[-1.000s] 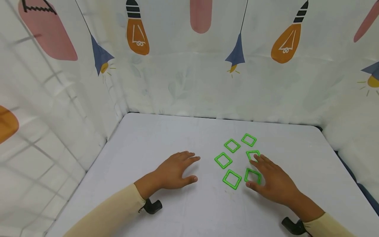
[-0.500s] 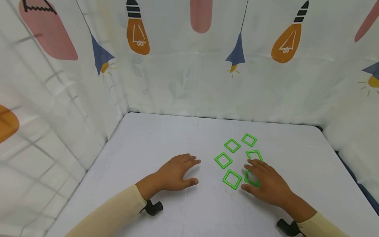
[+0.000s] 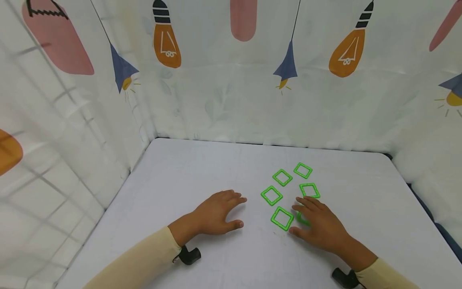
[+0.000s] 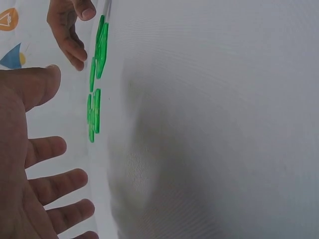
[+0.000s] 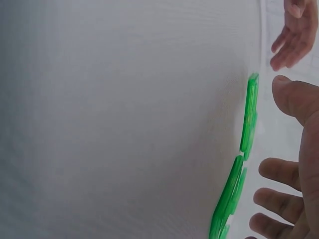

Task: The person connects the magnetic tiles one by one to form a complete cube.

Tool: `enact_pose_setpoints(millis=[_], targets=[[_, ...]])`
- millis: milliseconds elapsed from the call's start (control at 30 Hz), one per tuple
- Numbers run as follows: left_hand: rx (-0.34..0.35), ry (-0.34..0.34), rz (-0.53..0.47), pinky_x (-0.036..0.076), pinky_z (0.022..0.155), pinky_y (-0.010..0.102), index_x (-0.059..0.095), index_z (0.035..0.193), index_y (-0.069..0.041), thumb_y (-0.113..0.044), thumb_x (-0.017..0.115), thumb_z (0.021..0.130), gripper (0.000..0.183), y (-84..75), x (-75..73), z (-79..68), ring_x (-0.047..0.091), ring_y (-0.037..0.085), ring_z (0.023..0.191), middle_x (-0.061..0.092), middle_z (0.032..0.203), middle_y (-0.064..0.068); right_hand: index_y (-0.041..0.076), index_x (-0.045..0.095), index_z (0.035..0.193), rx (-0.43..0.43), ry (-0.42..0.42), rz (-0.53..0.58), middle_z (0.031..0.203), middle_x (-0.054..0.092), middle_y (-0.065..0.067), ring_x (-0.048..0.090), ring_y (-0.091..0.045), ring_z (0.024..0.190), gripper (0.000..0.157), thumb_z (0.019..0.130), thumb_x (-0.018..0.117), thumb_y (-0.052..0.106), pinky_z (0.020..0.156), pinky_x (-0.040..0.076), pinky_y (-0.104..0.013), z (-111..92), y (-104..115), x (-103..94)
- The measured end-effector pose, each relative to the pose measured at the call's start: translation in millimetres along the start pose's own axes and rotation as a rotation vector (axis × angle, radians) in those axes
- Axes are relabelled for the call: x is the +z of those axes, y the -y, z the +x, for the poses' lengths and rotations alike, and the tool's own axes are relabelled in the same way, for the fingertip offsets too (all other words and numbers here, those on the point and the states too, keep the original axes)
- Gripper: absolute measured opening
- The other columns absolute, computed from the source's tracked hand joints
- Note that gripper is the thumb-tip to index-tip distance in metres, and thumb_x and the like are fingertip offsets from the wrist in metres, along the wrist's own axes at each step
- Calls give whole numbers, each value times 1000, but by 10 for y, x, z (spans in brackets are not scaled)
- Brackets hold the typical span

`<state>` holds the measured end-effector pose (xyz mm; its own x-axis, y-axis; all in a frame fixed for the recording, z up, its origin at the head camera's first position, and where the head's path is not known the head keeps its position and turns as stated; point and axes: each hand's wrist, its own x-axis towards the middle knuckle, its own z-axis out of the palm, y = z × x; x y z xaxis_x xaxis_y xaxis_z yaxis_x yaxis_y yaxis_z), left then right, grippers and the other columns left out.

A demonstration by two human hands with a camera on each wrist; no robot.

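Several green square outline frames lie flat and apart on the white table, right of its middle in the head view. My right hand (image 3: 321, 226) hovers over one green frame (image 3: 302, 219), hiding much of it, with fingers spread and nothing held. Its fingertips come near a second frame (image 3: 309, 185) behind and a third frame (image 3: 286, 212) to the left. Left of the group, my left hand (image 3: 218, 212) is held over the table, fingers extended, holding nothing. Edge-on green frames show in the left wrist view beyond the left hand (image 4: 30, 149), and in the right wrist view beside the right hand (image 5: 299, 164).
The white table (image 3: 187, 168) reaches back to a hanging white cloth (image 3: 231, 104) printed with bulbs and lamps. Another cloth side stands at the left. A black wrist device (image 3: 189, 255) sits under the left wrist, a similar one (image 3: 344, 277) under the right.
My right hand has drifted left and toward me, covering more of the near right frame and uncovering the one behind it. The left hand has shifted slightly right and nearer. The frames stay put.
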<state>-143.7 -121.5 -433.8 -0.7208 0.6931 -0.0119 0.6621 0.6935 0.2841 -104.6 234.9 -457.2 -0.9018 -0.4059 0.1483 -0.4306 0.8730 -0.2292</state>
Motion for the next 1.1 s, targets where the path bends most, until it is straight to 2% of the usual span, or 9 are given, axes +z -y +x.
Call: enact_pose_setpoints(millis=[400, 833, 1100], targets=[[14, 12, 16, 28, 119, 45, 49, 152, -20, -57, 59, 98, 65, -13, 41, 15, 37, 27, 146, 47, 155, 4, 14, 72, 125, -36, -1, -72, 147, 55, -11, 41, -37, 141, 65, 78, 83, 58, 111, 37, -56, 31, 39, 45], [2, 38, 12, 27, 120, 44, 49, 152, -22, -57, 60, 98, 66, -43, 85, 33, 36, 25, 147, 47, 155, 2, 14, 74, 120, -19, 31, -78, 147, 55, -12, 41, -37, 141, 61, 75, 87, 53, 111, 38, -56, 85, 97, 70], [14, 45, 9, 26, 120, 43, 49, 153, -22, -56, 61, 98, 66, -63, 118, 31, 35, 26, 147, 47, 154, 1, 16, 73, 122, -50, 52, -64, 147, 55, -12, 42, -39, 141, 57, 77, 87, 48, 110, 39, -56, 115, 174, 16]])
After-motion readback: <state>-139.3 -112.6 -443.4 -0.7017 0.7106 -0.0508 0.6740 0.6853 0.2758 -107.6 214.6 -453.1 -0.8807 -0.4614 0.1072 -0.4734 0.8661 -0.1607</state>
